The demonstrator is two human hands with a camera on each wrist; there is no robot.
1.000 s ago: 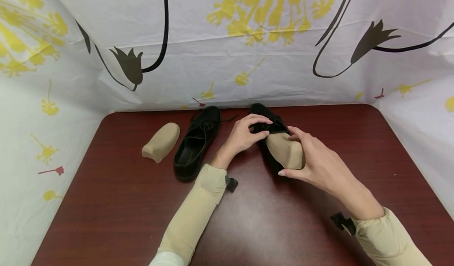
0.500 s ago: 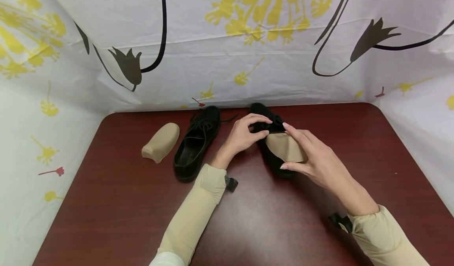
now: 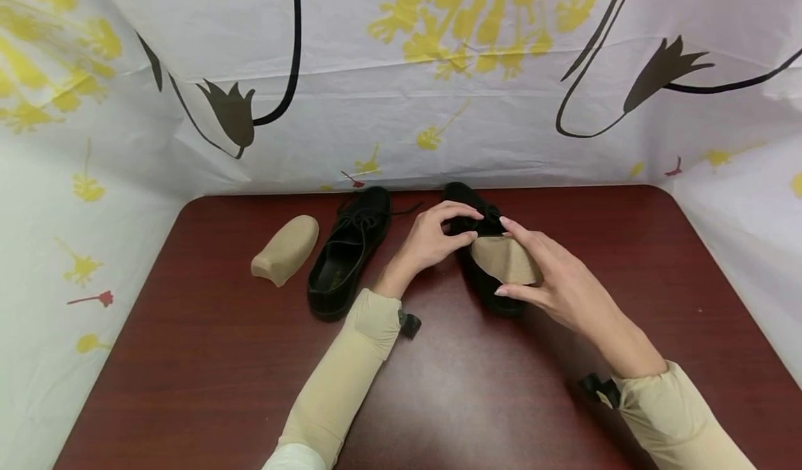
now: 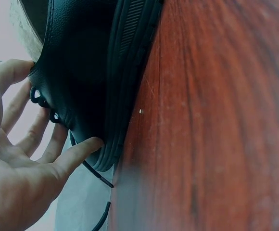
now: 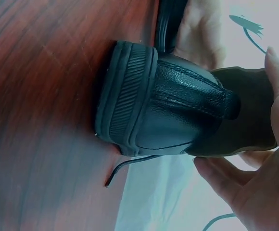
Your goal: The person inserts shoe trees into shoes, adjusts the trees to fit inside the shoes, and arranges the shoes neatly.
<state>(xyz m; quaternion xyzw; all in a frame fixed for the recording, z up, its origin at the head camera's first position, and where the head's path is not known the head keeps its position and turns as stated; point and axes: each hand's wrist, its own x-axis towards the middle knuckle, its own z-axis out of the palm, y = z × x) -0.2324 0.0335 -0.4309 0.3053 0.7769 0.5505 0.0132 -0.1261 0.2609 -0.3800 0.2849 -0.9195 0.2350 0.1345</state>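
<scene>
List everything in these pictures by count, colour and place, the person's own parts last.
Leather-look lace-up shoes: 2, black, one left of centre, one right of centre.
Smooth rounded inserts: 2, beige, one beside the left shoe, one partly inside the right shoe.
Wooden-looking tabletop: 1, red-brown, under the shoes.
Flowered sheet: 1, white, yellow, grey and red, behind and beside the tabletop.
Small wrist pieces: 2, black, by the sleeves.
Sleeves: 2, beige, lower centre and lower right.
Left hand: 1, bare, gripping the right shoe's front.
Right hand: 1, bare, holding that shoe's insert.
</scene>
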